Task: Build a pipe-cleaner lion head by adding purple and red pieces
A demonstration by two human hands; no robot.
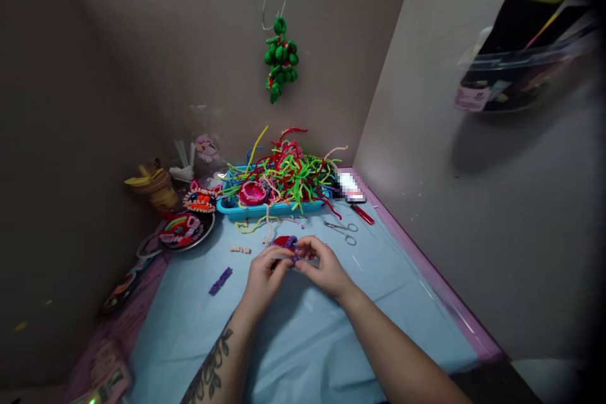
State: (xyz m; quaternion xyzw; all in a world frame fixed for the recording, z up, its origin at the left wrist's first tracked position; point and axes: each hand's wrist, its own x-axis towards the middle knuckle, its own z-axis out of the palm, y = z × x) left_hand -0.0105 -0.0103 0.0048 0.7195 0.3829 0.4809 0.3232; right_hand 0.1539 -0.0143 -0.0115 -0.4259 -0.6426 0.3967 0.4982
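My left hand (265, 273) and my right hand (322, 267) meet over the light blue table cover (293, 341). Both pinch a small red and purple pipe-cleaner piece (286, 243) between the fingertips. The fingers of both hands are curled closed around it. A short purple pipe-cleaner coil (220, 281) lies to the left of my left hand. A small beige piece (240, 249) lies beyond it.
A blue tray (265, 208) heaped with coloured pipe cleaners stands at the back. Scissors (343, 230) and a red tool (362, 213) lie to the right. Finished pipe-cleaner figures sit on a plate (187, 230) at left. A green figure (280, 60) hangs on the wall.
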